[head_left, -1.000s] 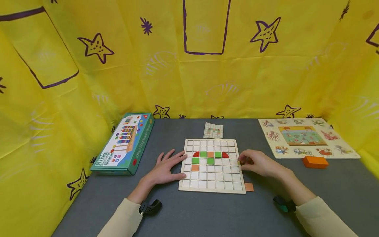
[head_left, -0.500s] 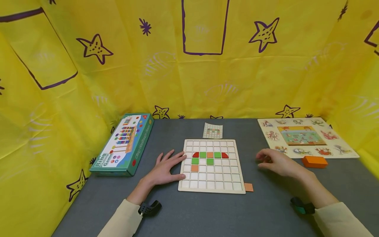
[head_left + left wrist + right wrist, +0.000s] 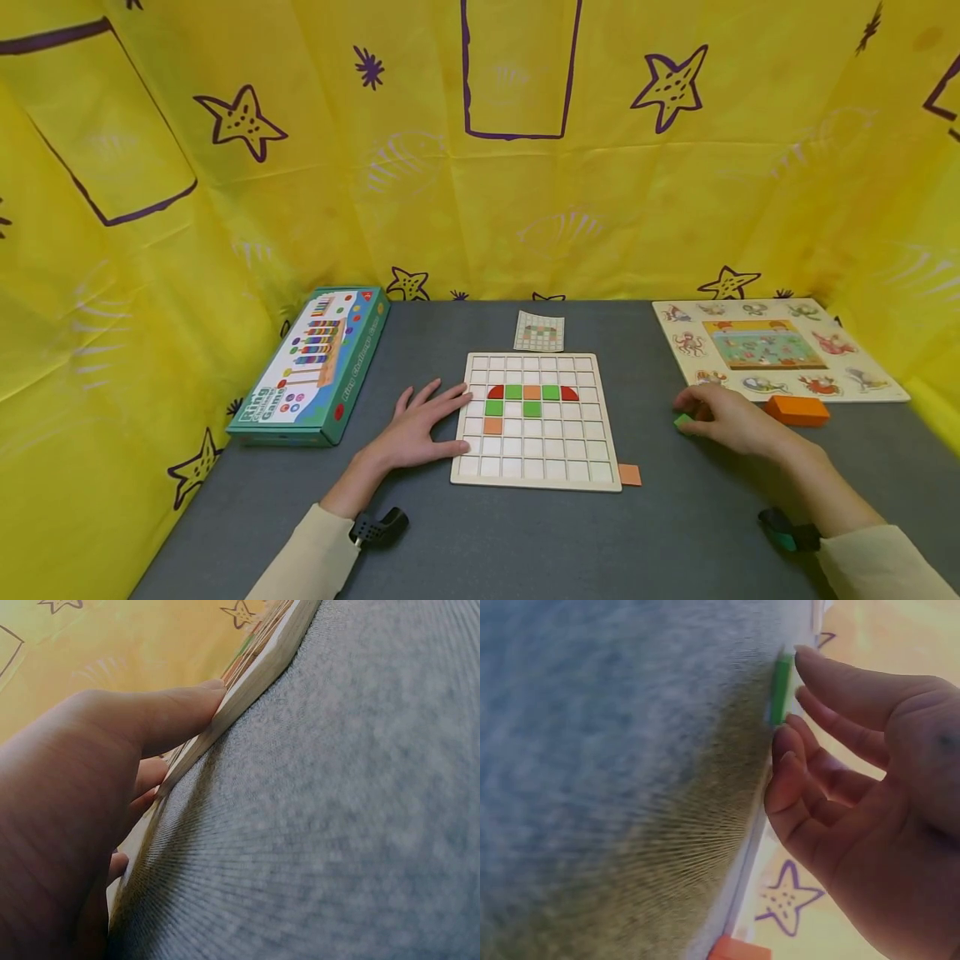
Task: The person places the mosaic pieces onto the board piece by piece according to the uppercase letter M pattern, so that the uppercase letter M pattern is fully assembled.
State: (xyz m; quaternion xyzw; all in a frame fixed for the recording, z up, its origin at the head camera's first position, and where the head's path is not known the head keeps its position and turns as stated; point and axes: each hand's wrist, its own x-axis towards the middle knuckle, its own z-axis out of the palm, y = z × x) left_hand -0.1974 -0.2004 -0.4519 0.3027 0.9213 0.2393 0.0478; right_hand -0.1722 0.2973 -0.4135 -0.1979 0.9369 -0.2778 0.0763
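Note:
My left hand (image 3: 416, 429) rests at the left edge of a wooden grid board (image 3: 536, 479), fingers spread and straight, with the fingertips and thumb on its rim. In the left wrist view the thumb (image 3: 184, 716) lies along the board's edge. Right of the board, my right hand (image 3: 731, 421) pinches a small green tile (image 3: 682, 421) between thumb and fingers. The right wrist view shows the green tile (image 3: 780, 688) on edge, close over the table. On the board, red, green and orange tiles (image 3: 532, 392) form a row, with more green and orange ones below.
A pattern card (image 3: 538, 332) lies behind the board. One orange tile (image 3: 630, 475) sits by its lower right corner. A game box (image 3: 315, 362) stands at left. At right are a sea-animal puzzle board (image 3: 862, 354) and an orange block (image 3: 797, 410). A yellow cloth (image 3: 480, 208) hangs behind.
My right hand has moved right, from the board's right edge to near the puzzle board. A green tile now shows at its fingertips. My left hand has stayed in place.

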